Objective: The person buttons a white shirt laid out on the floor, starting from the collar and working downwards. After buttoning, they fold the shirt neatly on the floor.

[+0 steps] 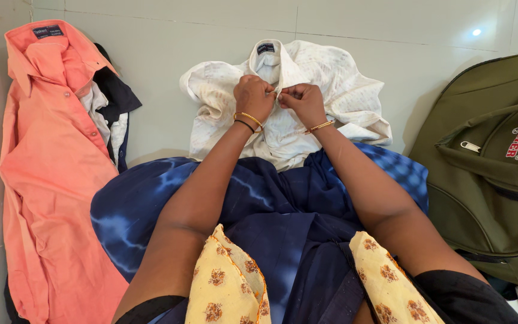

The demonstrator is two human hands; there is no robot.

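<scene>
A white shirt (337, 84) with a faint pattern lies crumpled on the pale tiled floor in front of my lap, collar pointing away from me. My left hand (253, 97) and my right hand (303, 102) meet at the shirt's front just below the collar, both pinching the fabric at the button line. Each wrist wears a gold bangle. My forearms reach out over a dark blue tie-dyed cloth (271, 210) spread across my lap.
A salmon-orange shirt (49, 168) lies flat along the left wall, with dark and white garments (110, 102) tucked beside it. An olive green backpack (487, 168) stands at the right. Yellow flowered cloth (226, 288) hangs near my chest.
</scene>
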